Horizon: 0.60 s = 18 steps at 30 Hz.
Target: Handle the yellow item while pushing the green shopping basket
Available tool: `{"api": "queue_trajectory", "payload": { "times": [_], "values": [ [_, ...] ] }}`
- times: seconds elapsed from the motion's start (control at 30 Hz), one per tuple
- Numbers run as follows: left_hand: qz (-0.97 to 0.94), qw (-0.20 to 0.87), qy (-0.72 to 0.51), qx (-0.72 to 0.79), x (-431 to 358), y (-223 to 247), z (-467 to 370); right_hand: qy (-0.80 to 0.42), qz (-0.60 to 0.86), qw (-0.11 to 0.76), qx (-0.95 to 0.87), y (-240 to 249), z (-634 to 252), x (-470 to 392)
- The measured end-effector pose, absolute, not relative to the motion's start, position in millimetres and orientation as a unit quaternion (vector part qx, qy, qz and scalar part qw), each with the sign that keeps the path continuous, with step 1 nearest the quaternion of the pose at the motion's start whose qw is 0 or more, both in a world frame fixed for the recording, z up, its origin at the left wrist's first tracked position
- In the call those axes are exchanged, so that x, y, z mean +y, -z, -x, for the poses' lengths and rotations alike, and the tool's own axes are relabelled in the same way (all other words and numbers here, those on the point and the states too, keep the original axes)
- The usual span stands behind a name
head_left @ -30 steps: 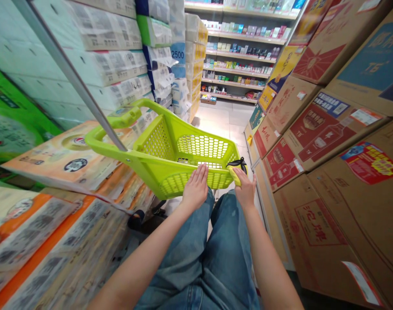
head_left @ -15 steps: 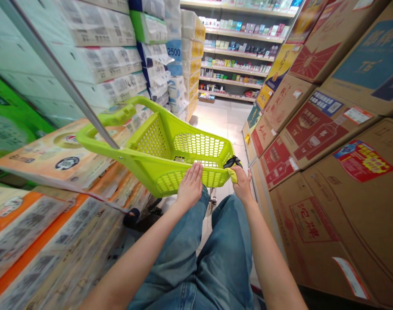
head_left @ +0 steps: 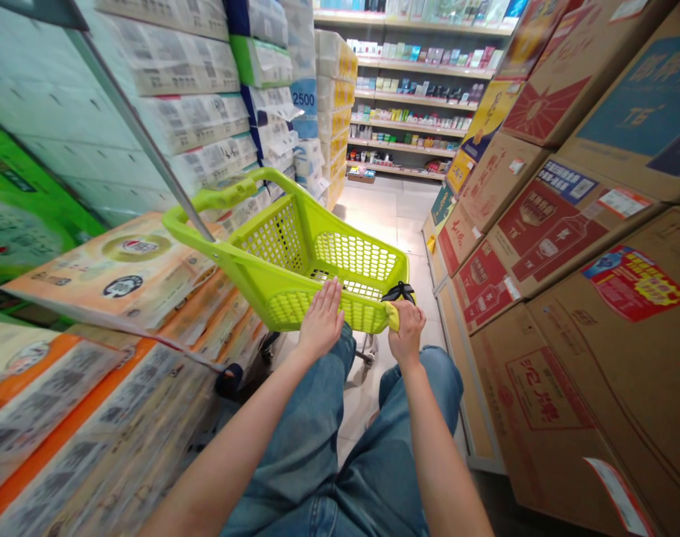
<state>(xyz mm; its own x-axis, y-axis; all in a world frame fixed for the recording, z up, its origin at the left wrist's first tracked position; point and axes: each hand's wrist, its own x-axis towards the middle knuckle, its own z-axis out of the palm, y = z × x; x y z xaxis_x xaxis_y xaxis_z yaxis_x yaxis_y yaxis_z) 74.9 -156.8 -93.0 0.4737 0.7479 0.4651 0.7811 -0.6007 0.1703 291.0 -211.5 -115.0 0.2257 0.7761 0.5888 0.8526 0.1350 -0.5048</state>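
A lime-green plastic shopping cart [head_left: 284, 302] with a perforated basket stands sideways in front of my legs, its handle up at the left. My left hand [head_left: 322, 321] lies with fingers stretched out against the top rim of the near side. At the right front corner, my right hand [head_left: 407, 335] is closed on a yellow cloth [head_left: 392, 316] and presses it to the rim. Just above that hand a black strap or bow [head_left: 399, 291] is fixed on the corner. No goods show inside the basket.
Stacked cardboard cartons [head_left: 541, 224] wall off the right side. Packs of tissue paper [head_left: 200, 119] and orange-printed packs [head_left: 133, 253] rise at the left. A metal pole [head_left: 139, 134] slants down behind the cart handle. Shelves of small boxes [head_left: 412, 97] close the aisle's far end.
My right hand and the cloth have slid a little left and down along the corner. My left hand has shifted slightly left. The cart's handle end sits further right, and my right knee has swung outward.
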Motion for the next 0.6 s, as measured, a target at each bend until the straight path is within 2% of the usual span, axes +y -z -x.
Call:
{"api": "queue_trajectory", "payload": {
  "times": [0.27, 0.6],
  "values": [
    [0.849, -0.003, 0.279, -0.45, -138.4, 95.6, -64.0, 0.09, 0.679, 0.432, -0.587, 121.1, -238.3, -237.1],
    [0.835, -0.019, 0.316, -0.45, -158.2, 94.4, -59.7, 0.082, 0.65, 0.454, -0.604, 116.5, -227.1, -260.3]
  ]
}}
